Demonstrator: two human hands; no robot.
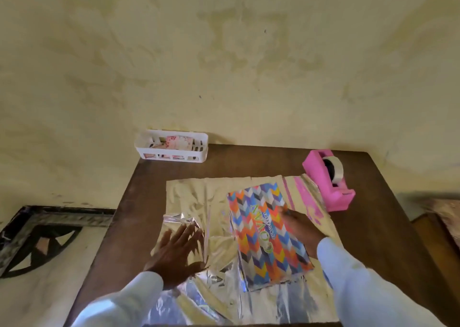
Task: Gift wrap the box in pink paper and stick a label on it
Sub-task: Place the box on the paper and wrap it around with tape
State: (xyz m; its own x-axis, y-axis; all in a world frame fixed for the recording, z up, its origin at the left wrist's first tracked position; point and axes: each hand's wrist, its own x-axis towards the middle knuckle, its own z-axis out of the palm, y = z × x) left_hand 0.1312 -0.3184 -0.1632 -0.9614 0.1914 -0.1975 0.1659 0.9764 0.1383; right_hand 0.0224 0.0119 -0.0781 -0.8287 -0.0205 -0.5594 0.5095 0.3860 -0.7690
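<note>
Stained yellow wall (224, 53) is filling the background of the head view, and a dark brown wooden counter (373, 227) is standing against it. The box (263, 232), printed with bright zigzag colours and the word "SUNGLASSES", is lying flat on a crinkled sheet of wrapping paper (194, 197). The paper is lying spread under the box with its shiny silver side up, and it is showing pink only along a strip (303, 197) just right of the box.

The left hand (178, 249) is lying flat on the paper left of the box, fingers straight and spread, gripping nothing. The right hand (298, 224) is resting on the right part of the box lid, fingers stretched out across the print; the fingertips are blurred, and no grip is showing. Both arms are wearing pale sleeves (361, 284).

Beyond the box and to its right, a pink tape dispenser (326, 180) with a white roll is sitting just beside the paper's far corner. Beyond the box and to its left, a white slotted basket (171, 145) is sitting at the counter's far edge against the wall, holding flowery pieces too small to make out.
</note>
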